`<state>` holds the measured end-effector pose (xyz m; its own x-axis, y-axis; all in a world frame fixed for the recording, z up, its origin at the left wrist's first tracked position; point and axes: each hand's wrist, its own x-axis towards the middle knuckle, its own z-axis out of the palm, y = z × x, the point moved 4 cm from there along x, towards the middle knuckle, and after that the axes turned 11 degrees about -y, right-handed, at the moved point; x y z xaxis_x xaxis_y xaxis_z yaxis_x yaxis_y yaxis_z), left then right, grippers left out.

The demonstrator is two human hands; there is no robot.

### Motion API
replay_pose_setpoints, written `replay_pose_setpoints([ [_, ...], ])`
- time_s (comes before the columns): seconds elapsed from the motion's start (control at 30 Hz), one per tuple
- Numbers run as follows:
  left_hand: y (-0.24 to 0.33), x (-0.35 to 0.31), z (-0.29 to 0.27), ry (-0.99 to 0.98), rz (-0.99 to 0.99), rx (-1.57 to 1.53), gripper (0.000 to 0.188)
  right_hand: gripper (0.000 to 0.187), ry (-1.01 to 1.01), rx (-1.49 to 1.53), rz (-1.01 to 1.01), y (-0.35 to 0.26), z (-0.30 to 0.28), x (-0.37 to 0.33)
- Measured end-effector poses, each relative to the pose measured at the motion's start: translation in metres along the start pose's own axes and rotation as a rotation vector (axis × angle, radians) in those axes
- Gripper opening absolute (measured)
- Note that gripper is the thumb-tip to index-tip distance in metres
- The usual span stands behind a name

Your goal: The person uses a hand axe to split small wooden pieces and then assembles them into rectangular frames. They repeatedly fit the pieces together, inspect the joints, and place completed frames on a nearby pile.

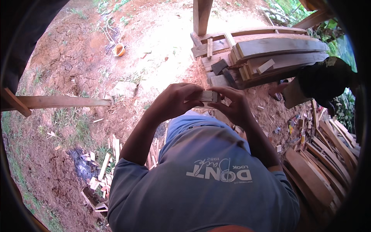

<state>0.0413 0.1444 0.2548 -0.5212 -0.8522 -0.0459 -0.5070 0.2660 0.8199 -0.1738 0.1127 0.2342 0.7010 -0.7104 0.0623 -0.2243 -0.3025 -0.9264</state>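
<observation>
In front of my body, a small pale wooden block [208, 96] is held between my two hands. My left hand [178, 99] grips its left end with thumb and fingers. The other end is pinched by my right hand [233, 103]. A second light wooden edge shows just under the block, and whether it is a separate piece I cannot tell. Beyond my right hand lie a dark block [219, 67] and other short offcuts, beside a stack of thick planks [280, 48].
A wooden post [202, 17] rises ahead, and a horizontal beam [63, 101] juts in from the left. Wood scraps [103, 166] litter the ground at lower left. More boards [311, 176] lean at lower right. Another person [322, 83] is at the right. An orange-and-white container [119, 50] lies far left.
</observation>
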Motion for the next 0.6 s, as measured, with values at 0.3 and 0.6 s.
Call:
replay_pose_setpoints([
  [0.3, 0.003, 0.001, 0.003, 0.01, 0.026, 0.003, 0.035, 0.045, -0.035, -0.049, 0.01, -0.007, -0.004, -0.001],
  [0.6, 0.006, 0.0, 0.005, 0.061, -0.006, -0.013, 0.037, 0.044, -0.023, -0.063, -0.024, -0.01, -0.008, 0.003],
])
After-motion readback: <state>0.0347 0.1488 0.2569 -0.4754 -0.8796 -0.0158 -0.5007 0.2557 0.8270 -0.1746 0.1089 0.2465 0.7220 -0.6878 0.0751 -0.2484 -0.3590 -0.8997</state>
